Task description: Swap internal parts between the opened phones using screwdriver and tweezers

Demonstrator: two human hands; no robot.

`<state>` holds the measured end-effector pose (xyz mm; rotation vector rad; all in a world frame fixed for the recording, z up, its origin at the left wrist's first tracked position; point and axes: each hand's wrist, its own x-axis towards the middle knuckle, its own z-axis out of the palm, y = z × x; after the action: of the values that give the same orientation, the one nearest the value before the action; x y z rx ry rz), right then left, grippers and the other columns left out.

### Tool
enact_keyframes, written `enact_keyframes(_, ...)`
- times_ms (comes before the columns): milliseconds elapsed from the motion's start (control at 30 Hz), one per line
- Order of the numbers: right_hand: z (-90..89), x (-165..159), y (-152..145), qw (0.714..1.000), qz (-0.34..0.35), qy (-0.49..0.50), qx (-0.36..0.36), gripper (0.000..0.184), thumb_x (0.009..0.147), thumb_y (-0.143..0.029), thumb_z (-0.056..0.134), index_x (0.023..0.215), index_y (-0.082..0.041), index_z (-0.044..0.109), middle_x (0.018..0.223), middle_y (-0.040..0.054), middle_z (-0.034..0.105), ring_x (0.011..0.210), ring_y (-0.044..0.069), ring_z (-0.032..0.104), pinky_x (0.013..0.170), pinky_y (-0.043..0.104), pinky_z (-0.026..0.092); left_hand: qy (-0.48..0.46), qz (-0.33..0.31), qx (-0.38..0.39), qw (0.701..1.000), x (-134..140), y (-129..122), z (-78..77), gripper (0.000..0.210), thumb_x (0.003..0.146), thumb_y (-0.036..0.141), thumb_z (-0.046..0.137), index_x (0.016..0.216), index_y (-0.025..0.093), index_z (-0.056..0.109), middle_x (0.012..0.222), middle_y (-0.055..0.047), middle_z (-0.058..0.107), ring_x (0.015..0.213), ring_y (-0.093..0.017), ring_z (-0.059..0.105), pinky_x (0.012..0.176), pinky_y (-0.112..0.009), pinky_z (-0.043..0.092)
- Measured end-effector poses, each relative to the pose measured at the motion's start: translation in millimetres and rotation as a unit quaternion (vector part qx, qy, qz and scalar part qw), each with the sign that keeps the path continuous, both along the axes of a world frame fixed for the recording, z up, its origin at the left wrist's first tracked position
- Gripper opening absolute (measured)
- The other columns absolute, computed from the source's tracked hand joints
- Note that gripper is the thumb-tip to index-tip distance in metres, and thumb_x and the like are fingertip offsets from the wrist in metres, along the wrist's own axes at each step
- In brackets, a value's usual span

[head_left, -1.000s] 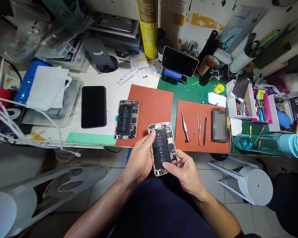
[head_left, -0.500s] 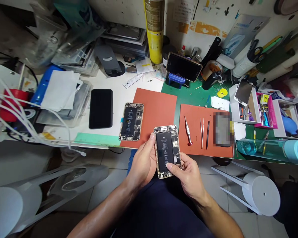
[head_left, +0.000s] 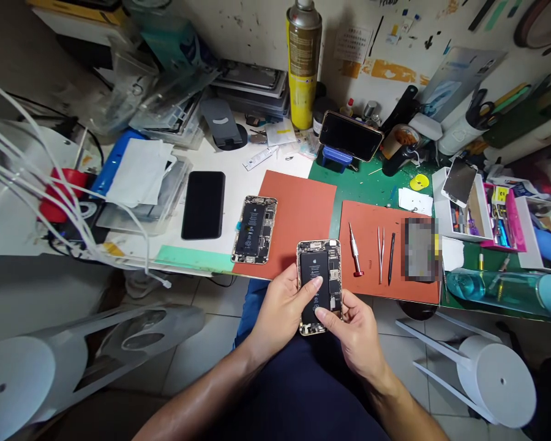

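Note:
An opened phone (head_left: 334, 269), its black battery and circuit boards bare, is held between my two hands just off the table's front edge. My left hand (head_left: 282, 306) grips its left side, thumb lying on the battery. From the right, my right hand (head_left: 360, 327) clasps the lower side with its thumb on the battery's lower part. A second opened phone (head_left: 254, 229) lies on the left orange mat (head_left: 303, 202). Over on the right orange mat (head_left: 365, 223) are a screwdriver (head_left: 355, 250), tweezers (head_left: 381, 256) and a thin black stick tool (head_left: 391, 258).
A black phone-sized slab (head_left: 202, 205) lies left of the mats. At the back stand a spray can (head_left: 303, 67) and a phone on a blue stand (head_left: 351, 136). Boxes of tools (head_left: 463, 202) and a blue bottle (head_left: 500, 291) sit right. White cables (head_left: 119, 208) hang at left.
My left thumb has moved from the phone's left edge onto the battery. The whole scene has shifted a little to the right and down in view. The right hand keeps its hold.

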<state>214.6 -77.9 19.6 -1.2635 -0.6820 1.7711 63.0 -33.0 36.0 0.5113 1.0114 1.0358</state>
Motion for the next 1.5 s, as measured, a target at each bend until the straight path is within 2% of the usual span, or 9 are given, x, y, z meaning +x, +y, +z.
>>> enact_keyframes(233, -1.1, -1, -1, 1.000, -0.003, -0.008, -0.001, 0.035, 0.087, -0.041, 0.092, 0.114, -0.022, 0.079, 0.094, 0.0021, 0.079, 0.079, 0.017, 0.067, 0.076, 0.031, 0.056, -0.006, -0.009, 0.014, 1.000, -1, 0, 0.1, 0.034, 0.093, 0.036, 0.084, 0.122, 0.020, 0.077, 0.118, -0.010, 0.083, 0.102, -0.025, 0.079, 0.091, -0.037, 0.063)
enact_keyframes(567, 2.2, -2, 2, 1.000, 0.000, 0.011, -0.004, 0.033, 0.087, -0.040, 0.092, 0.112, -0.021, 0.079, 0.090, 0.0022, 0.076, 0.080, 0.018, 0.067, 0.077, 0.032, 0.058, -0.019, 0.002, -0.004, 1.000, -4, 3, 10.0, 0.034, 0.096, 0.040, 0.081, 0.123, 0.019, 0.078, 0.114, -0.010, 0.083, 0.100, -0.026, 0.079, 0.089, -0.038, 0.065)
enact_keyframes(900, 4.8, -5, 1, 0.999, 0.026, -0.028, 0.011, 0.035, 0.088, -0.047, 0.090, 0.106, -0.020, 0.078, 0.089, 0.0020, 0.075, 0.079, 0.016, 0.065, 0.075, 0.029, 0.055, 0.035, 0.035, 0.012, 0.999, -11, 2, 1.3, 0.030, 0.098, 0.039, 0.080, 0.120, 0.018, 0.078, 0.116, -0.008, 0.083, 0.092, -0.021, 0.078, 0.079, -0.031, 0.064)
enact_keyframes(1133, 6.8, -6, 2, 0.998, 0.036, -0.038, 0.023, 0.034, 0.090, -0.046, 0.088, 0.109, -0.020, 0.079, 0.093, 0.0034, 0.078, 0.081, 0.017, 0.066, 0.077, 0.030, 0.056, 0.015, 0.034, 0.008, 0.999, -12, 5, 2.8, 0.033, 0.096, 0.039, 0.082, 0.121, 0.017, 0.079, 0.110, -0.008, 0.084, 0.091, -0.022, 0.079, 0.082, -0.034, 0.065)
enact_keyframes(1500, 8.6, -13, 3, 0.998, 0.047, -0.031, 0.012, 0.037, 0.089, -0.048, 0.088, 0.113, -0.020, 0.080, 0.094, 0.0042, 0.078, 0.084, 0.019, 0.070, 0.081, 0.032, 0.059, 0.026, 0.036, 0.010, 0.999, -18, 9, -1.8, 0.035, 0.097, 0.043, 0.081, 0.120, 0.016, 0.079, 0.108, -0.009, 0.084, 0.089, -0.024, 0.080, 0.077, -0.035, 0.064)
